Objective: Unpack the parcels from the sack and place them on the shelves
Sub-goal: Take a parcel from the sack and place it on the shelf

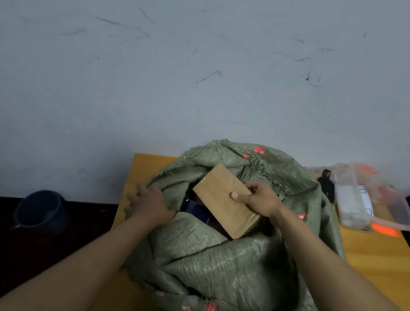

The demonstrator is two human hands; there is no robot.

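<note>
A green woven sack (225, 255) slumps on the yellow bench (371, 253), its mouth gaping toward the wall, and a flat brown cardboard parcel (221, 200) sits half out of that opening. The right hand (257, 199) already has it: thumb on the top face, fingers (252, 186) curled over the parcel's far edge at about two o'clock, closed on the box. The parcel's long axis runs from eleven o'clock down to five o'clock, with the five o'clock end tucked lowest in the mouth, so a clean exit would seem to be up and toward eleven. The left hand (151, 204) lies spread on the sack's rim at nine o'clock of the parcel, pinning the cloth back, its fingers flat rather than gripping. Something dark and glossy (another parcel, likely) shows beneath. No shelves are in view.
</note>
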